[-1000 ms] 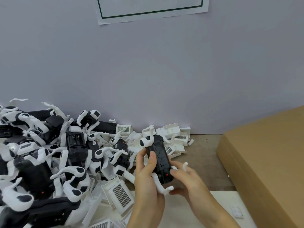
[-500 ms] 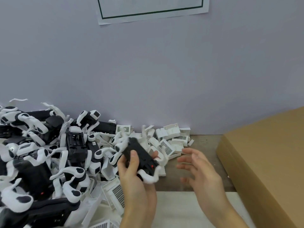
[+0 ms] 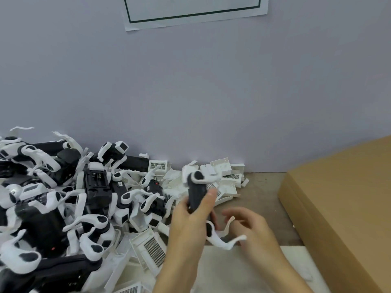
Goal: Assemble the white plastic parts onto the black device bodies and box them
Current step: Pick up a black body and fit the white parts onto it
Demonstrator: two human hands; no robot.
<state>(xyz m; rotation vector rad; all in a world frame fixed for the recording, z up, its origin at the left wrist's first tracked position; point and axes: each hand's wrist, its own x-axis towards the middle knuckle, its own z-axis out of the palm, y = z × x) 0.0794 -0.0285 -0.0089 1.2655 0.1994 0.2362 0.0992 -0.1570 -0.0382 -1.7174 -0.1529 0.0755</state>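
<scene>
The left hand (image 3: 190,225) has its grip curled round a black device body (image 3: 197,195), long axis running six to twelve o'clock; its white legs (image 3: 222,240) splay at the lower end; the right hand (image 3: 251,231), fingers loosely bent, touches them at four o'clock; the cardboard box (image 3: 342,204) lies toward three o'clock on the desk (image 3: 262,191), nearer the right hand.

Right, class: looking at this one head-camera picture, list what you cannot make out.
- Black device body, head view: lower half hidden by the left hand.
- Right hand: fingers motion-blurred, grip on the white curved plastic part unclear.
- Brown cardboard box: cut off by the right edge.
- White wall sheet: cut off by the top edge.
</scene>
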